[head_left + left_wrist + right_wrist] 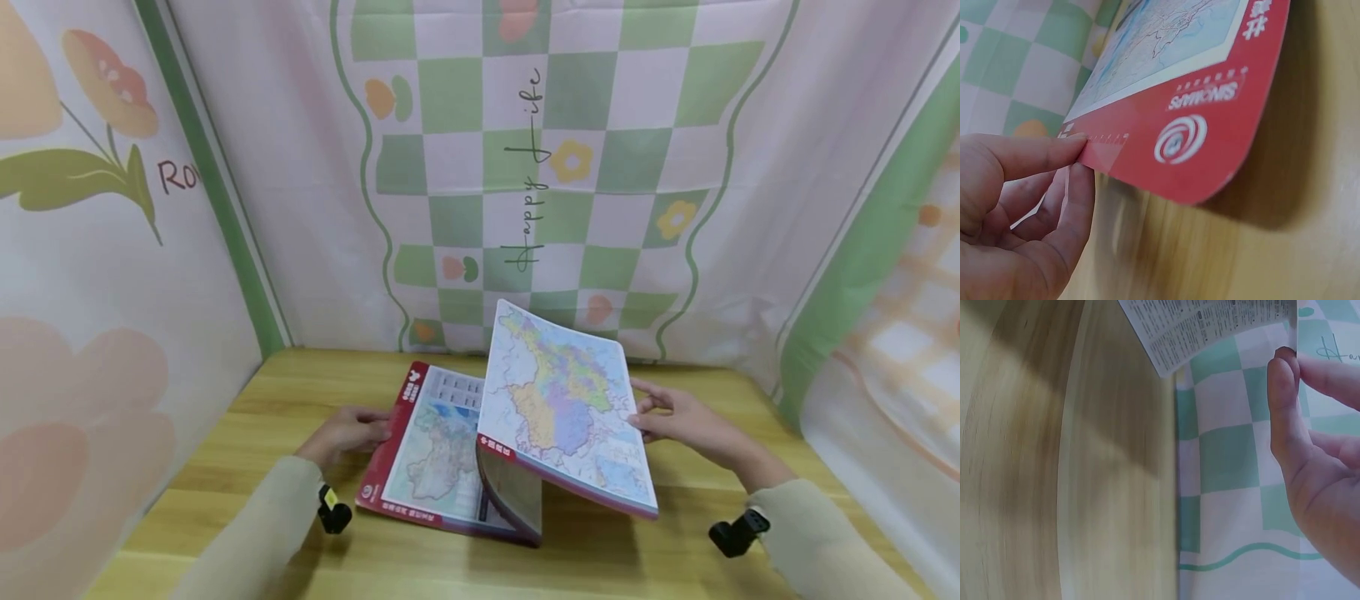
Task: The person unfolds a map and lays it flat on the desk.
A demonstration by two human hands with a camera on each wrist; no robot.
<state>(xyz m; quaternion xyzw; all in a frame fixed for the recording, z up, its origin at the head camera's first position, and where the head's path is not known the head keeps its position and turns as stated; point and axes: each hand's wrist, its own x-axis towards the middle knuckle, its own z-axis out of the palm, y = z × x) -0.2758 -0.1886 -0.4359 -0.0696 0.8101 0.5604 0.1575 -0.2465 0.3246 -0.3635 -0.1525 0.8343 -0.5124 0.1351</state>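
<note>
A glossy folded map (442, 454) with a red border lies partly spread on the wooden table. Its right-hand panel (570, 392), printed with a coloured political map, is raised and tilted, joined to the left part by a curved fold. My left hand (348, 432) pinches the red left edge between thumb and fingers; in the left wrist view, that red corner (1179, 169) is lifted off the wood. With thumb and fingertips, my right hand (682, 421) pinches the right edge of the raised panel. The right wrist view shows small print on a panel's face (1210, 325).
The wooden table (300, 383) reaches back to a hanging cloth (450, 100) with green checks and flowers. Printed cloth also hangs at the left (75, 275) and right (900, 333). Black wrist cameras sit on the left (333, 512) and right (738, 533) cuffs.
</note>
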